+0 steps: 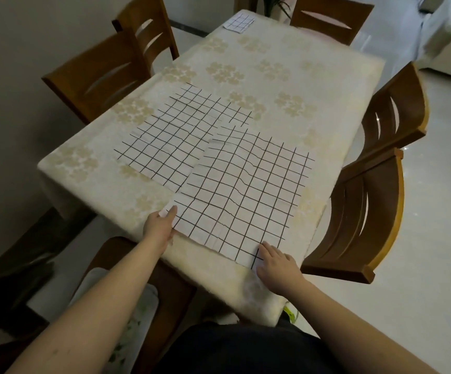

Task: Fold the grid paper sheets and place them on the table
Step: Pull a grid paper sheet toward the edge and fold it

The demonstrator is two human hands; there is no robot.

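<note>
At the far left two wooden chairs (102, 74) stand tucked against the table (273, 71), which wears a cream cloth patterned with pale flowers. Next comes the far sheet (175, 136) of grid paper, lying flat and unfolded on the cloth, its near right edge tucked under the near sheet (246, 190). The left hand (159, 228) grips the near sheet's left corner, thumb on top and fingers seemingly beneath, so the corner lifts slightly. This looks like the start of a fold, with the edge nearest the person about to be carried over. The right hand (275, 263) lies on the sheet's near right corner with its fingers fairly straight, pressing or about to pinch; whether it has a grip I cannot tell. Holding both near corners would keep the fold square. At the table's far end a small folded grid piece (239, 22) rests, likely one finished already. To the right stand two more chairs (375, 184) on a pale, glossy floor (435, 238).
</note>
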